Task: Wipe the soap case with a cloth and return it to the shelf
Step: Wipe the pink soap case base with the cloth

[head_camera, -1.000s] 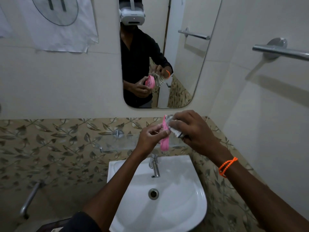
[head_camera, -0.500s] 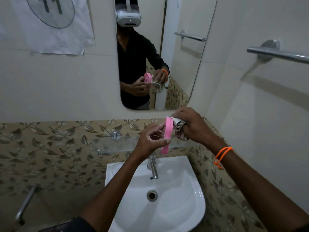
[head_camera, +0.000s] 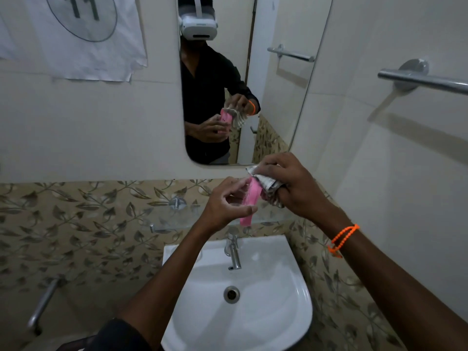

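Observation:
A pink soap case (head_camera: 250, 198) stands on edge in the air above the basin, and my left hand (head_camera: 225, 203) grips it from the left with fingers and thumb. My right hand (head_camera: 293, 183) holds a bunched grey-white cloth (head_camera: 268, 184) pressed against the case's right face near its top. Behind and just below both hands runs a clear glass shelf (head_camera: 182, 216) fixed to the leaf-patterned tiles. The mirror (head_camera: 243, 79) reflects the case, the cloth and both hands.
A white basin (head_camera: 291, 287) with a chrome tap (head_camera: 234, 252) sits directly below my hands. A chrome towel rail (head_camera: 425, 81) sticks out from the right wall. A paper sheet (head_camera: 76, 34) hangs at the upper left, and a metal pipe handle (head_camera: 41, 305) is at the lower left.
The cloth in my right hand has shifted along the case's right face, from lower down to near its top. My left hand keeps its grip on the case.

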